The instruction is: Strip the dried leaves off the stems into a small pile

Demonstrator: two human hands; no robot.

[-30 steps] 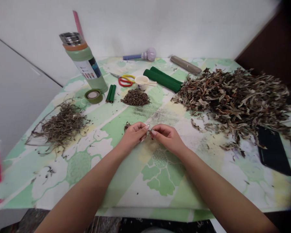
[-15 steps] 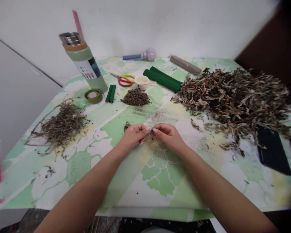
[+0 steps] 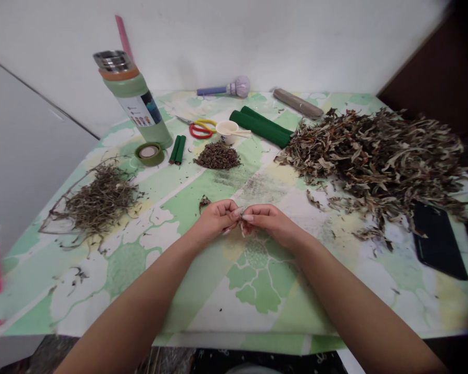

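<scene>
Over the middle of the table my left hand [image 3: 221, 218] and my right hand [image 3: 267, 221] meet fingertip to fingertip. Both pinch a small dried leaf [image 3: 242, 219], mostly covered by the fingers. Just behind my left hand lies a little clump of dried leaf bits [image 3: 204, 201]. Farther back is a low heap of crumbled dried leaves [image 3: 218, 156]. A large pile of dried leaves [image 3: 374, 156] spreads to the right of my right hand. Dry stems and twigs [image 3: 99, 200] are heaped on the left.
A green bottle [image 3: 138, 106] stands back left beside a tape roll [image 3: 149, 154] and two short green rolls [image 3: 178, 149]. Scissors [image 3: 201, 129], a small cup [image 3: 226, 132] and long green rolls [image 3: 261, 129] lie at the back. A black phone [image 3: 440, 241] is at right.
My fingertips have shifted slightly, and my right fingers lie flatter and lower against the left ones. A bit of the leaf now shows beneath the fingertips.
</scene>
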